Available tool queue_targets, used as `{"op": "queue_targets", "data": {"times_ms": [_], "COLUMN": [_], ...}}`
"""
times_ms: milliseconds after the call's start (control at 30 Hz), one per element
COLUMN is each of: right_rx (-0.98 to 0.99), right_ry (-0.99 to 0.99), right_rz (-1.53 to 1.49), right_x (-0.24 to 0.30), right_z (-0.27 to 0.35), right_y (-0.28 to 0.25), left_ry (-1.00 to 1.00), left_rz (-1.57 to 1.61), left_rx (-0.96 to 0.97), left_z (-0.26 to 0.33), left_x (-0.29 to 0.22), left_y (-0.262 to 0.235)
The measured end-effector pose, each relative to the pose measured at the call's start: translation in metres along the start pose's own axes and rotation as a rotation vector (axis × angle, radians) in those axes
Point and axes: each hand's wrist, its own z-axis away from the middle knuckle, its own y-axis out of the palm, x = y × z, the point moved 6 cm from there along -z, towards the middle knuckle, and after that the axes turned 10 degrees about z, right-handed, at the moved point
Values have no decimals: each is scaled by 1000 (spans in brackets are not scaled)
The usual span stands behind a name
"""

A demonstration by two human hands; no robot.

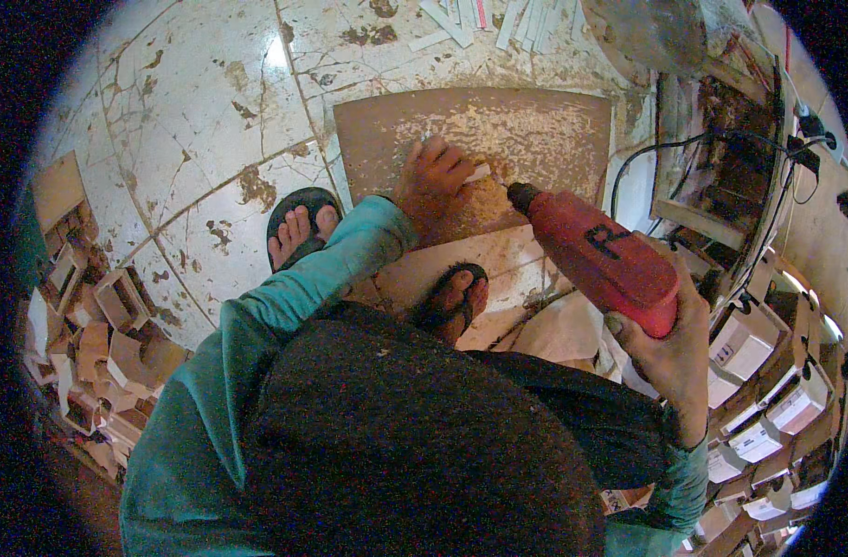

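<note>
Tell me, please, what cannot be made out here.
Head view:
Most fingers of the right hand: behind the red drill.
Left end of the pale piece: behind the left hand.
Any bit beyond the chuck: too small, blurred.
Far ends of some pale strips: cut by the upper edge.

One bold, dark character [610, 243] is standing out on the red power drill [624, 278] here. Small print [725, 353] is showing on the pale boxes [754, 334] over to the right (too fine for my eyes).
</note>
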Motion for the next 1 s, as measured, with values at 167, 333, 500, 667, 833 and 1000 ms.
{"op": "queue_targets", "data": {"times_ms": [167, 333, 500, 667, 833, 1000], "right_rx": [-6, 6, 47, 50, -12, -6], "right_ry": [-48, -41, 28, 53, -45, -50], "right_rz": [45, 28, 30, -7, 58, 62], "right_x": [5, 9, 9, 7, 11, 16], "right_z": [-1, -3, -4, -4, -4, -7], "right_y": [-2, -2, -2, -1, -5, -3], "left_ry": [-34, 0, -18, -36, -23, -30], "left_rz": [106, 95, 101, 37, 58, 37], "left_rx": [47, -17, -31, 48, 17, 30], "left_z": [0, 3, 2, 4, 2, 1], "left_x": [1, 5, 8, 3, -1, 2], "left_y": [1, 5, 14, 6, -1, 4]}}
